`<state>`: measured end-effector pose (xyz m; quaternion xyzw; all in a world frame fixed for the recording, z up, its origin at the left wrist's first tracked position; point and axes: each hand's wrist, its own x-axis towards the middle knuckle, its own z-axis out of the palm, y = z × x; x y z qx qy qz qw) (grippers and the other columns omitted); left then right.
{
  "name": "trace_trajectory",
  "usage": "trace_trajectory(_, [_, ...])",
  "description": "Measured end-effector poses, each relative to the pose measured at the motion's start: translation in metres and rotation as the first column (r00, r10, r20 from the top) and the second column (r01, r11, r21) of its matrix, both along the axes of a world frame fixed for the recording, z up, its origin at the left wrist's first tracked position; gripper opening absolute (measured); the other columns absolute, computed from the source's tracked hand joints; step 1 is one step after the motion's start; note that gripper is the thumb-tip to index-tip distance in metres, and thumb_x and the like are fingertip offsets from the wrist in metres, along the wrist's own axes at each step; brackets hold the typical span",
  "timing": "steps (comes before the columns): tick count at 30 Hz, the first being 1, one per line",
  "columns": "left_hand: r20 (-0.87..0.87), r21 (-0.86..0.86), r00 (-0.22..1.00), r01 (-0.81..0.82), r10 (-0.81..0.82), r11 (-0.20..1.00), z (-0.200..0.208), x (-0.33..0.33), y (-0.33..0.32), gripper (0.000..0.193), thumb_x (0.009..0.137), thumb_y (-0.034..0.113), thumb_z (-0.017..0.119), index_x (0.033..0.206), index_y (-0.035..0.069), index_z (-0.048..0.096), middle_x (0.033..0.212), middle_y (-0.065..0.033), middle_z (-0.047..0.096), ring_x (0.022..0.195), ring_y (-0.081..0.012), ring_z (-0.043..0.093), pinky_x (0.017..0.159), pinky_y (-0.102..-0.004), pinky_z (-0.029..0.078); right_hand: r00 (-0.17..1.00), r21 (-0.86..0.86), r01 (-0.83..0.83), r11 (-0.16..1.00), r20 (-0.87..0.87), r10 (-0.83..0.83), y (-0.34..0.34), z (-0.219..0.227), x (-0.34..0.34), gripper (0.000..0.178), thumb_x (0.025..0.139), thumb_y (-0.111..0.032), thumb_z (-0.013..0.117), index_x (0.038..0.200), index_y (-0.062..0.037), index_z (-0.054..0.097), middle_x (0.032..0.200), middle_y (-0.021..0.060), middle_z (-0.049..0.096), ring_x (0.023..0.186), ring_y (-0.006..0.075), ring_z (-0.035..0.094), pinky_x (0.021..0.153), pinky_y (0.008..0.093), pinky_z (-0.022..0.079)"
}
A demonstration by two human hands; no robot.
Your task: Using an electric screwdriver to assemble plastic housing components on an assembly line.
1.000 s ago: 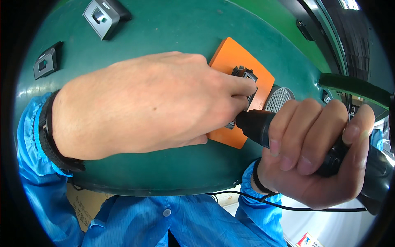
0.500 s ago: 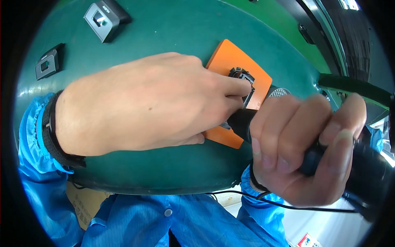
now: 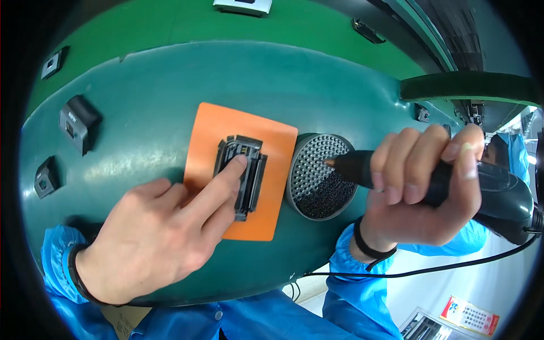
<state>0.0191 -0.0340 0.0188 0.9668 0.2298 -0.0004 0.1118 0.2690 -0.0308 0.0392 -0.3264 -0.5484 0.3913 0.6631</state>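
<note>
hands are both over the desk [image 3: 158,71]. the left hand [image 3: 164,232] is loosely open, its index finger stretched out so the fingertip rests on a black slotted part [image 3: 258,181]; the other fingers bend beside it, partly hidden, and do not wrap around the part. this part lies on an orange mat [image 3: 266,139], near its middle. the right hand [image 3: 428,181] is closed around a black handheld tool [image 3: 362,168], fingers curled over the barrel, with the tool's coppery tip pointing left over a round grey tray [image 3: 311,156]. whether the tip touches the tray i cannot tell. rows of small dimples cover the tray floor, and many tiny dark pieces [image 3: 323,198] are heaped toward its near side. the tray stands just beside the right edge of the mat. from the back end of the tool a black cable [image 3: 442,267] runs down and left. two grey and black housings, a larger one [image 3: 79,124] and a smaller one [image 3: 46,178], sit at the left of the desk, well apart from the mat.
</note>
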Motion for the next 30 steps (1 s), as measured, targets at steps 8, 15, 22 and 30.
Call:
trace_trajectory(8, [-0.006, 0.022, 1.0, -0.021, 0.021, 1.0, 0.003, 0.002, 0.003, 0.06, 0.061, 0.025, 0.08, 0.111, -0.005, 0.068, 0.143, -0.0183, 0.056, 0.061, -0.0147, 0.064, 0.058, -0.0262, 0.047, 0.999, 0.022, -0.007, 1.0, -0.031, 0.007, 0.004, -0.011, 0.0, 0.019, 0.103, -0.022, 0.037, 0.097, -0.0063, 0.046, 0.055, 0.0015, 0.038, 0.041, 0.0124, 0.035, 0.042, 0.0309, 0.036])
trace_trajectory(15, [-0.015, 0.015, 1.0, -0.016, 0.016, 1.0, 0.001, 0.001, 0.002, 0.06, 0.061, 0.024, 0.081, 0.112, -0.005, 0.068, 0.144, -0.0187, 0.056, 0.061, -0.014, 0.064, 0.058, -0.0263, 0.048, 1.0, 0.019, 0.03, 0.999, 0.002, -0.03, 0.007, -0.013, -0.002, 0.021, 0.103, -0.023, 0.037, 0.096, -0.0072, 0.049, 0.055, 0.0007, 0.037, 0.041, 0.0111, 0.033, 0.041, 0.0299, 0.034])
trace_trajectory(22, [-0.014, 0.022, 1.0, -0.009, 0.01, 1.0, -0.001, 0.001, 0.002, 0.059, 0.062, 0.024, 0.081, 0.112, -0.004, 0.068, 0.144, -0.0188, 0.055, 0.059, -0.0131, 0.061, 0.057, -0.0258, 0.047, 1.0, 0.012, 0.03, 0.999, 0.004, -0.03, 0.008, -0.016, -0.004, 0.021, 0.103, -0.023, 0.037, 0.097, -0.0074, 0.05, 0.055, 0.0003, 0.037, 0.041, 0.0106, 0.033, 0.041, 0.0292, 0.033])
trace_trajectory(30, [-0.002, 0.016, 1.0, 0.025, -0.025, 1.0, -0.001, -0.003, 0.005, 0.059, 0.061, 0.025, 0.08, 0.111, -0.003, 0.069, 0.143, -0.0174, 0.057, 0.056, -0.0126, 0.053, 0.057, -0.0265, 0.046, 0.997, -0.016, 0.073, 0.997, 0.017, -0.073, 0.009, -0.011, -0.012, 0.02, 0.103, -0.024, 0.037, 0.094, -0.0083, 0.046, 0.054, -0.0001, 0.036, 0.04, 0.0106, 0.031, 0.04, 0.0284, 0.033])
